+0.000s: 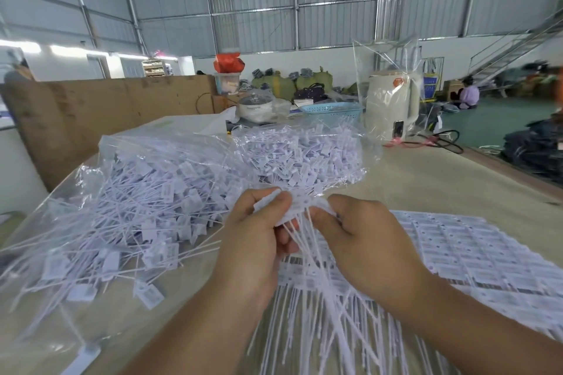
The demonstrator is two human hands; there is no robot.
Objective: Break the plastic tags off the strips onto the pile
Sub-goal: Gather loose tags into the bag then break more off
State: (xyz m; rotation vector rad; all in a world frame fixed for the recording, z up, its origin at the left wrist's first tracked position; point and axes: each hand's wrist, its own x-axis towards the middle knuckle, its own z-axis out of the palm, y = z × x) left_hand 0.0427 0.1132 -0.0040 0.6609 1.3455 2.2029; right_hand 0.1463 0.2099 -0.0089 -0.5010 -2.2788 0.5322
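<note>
We hold a strip of tags [297, 224] above the table [426, 179], its thin tails hanging down toward us. Our left hand [259, 231] and right hand [356, 231] both pinch its top edge, beside the pile [146, 207].

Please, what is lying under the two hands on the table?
Under the left hand and right hand lie flat unbroken tag strips. The arms cover their near part.
</note>
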